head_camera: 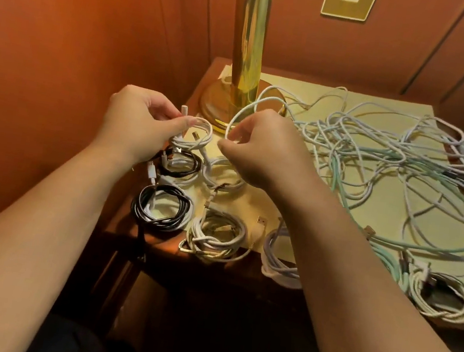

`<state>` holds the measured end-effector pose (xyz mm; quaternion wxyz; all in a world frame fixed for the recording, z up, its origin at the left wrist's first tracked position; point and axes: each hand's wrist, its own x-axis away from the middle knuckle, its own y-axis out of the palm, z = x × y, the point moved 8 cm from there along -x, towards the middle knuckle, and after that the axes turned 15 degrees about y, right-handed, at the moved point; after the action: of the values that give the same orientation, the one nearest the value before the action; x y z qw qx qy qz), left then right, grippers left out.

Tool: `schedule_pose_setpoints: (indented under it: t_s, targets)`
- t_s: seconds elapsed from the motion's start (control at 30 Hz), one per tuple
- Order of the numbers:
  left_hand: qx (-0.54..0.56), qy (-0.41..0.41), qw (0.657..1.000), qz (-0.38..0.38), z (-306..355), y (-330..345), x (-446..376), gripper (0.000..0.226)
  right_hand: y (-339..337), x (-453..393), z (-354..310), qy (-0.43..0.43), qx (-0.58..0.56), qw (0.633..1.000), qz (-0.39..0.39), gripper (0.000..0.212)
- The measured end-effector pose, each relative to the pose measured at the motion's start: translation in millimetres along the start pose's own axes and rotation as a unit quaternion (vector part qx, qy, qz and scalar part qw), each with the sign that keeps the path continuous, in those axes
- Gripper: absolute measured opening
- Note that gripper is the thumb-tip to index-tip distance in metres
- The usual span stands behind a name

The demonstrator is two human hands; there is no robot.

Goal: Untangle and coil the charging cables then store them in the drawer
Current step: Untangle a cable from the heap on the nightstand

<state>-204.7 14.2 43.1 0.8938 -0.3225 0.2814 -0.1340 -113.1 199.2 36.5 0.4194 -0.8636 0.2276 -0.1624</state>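
The white cable (201, 129) looks light, limp and a little springy; loops will likely slacken unless pinched where the turns cross, so the stacked strands are the place to hold. The left hand (137, 120) hangs above the tabletop (390, 225), its thumb and fingers (183, 123) curled round a small coil of that cable. The right hand (264, 150) pinches the loose run, which arcs back toward the tangle (391, 156). Finished coils (161, 206) lie at the near edge; no drawer is in view.
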Motion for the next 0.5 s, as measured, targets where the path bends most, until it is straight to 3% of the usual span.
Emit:
schedule_pose_setpoints:
  t_s: [0.13, 0.23, 0.5]
  targets:
    - [-0.001, -0.019, 1.0, -0.01, -2.2, 4.7, 2.4, 0.028, 0.9, -3.3, 19.3, 0.049, 0.121, 0.991, -0.032, 0.022]
    - [-0.012, -0.024, 0.999, -0.025, 3.2, 10.8, 3.1, 0.028, 7.5, -0.8, 23.0, 0.056, 0.125, 0.988, -0.071, 0.032]
    - [-0.054, 0.013, 0.996, -0.072, 27.1, 26.8, 3.6, 0.019, 11.1, -3.5, 23.5, 0.06, 0.12, 0.989, -0.065, 0.047]
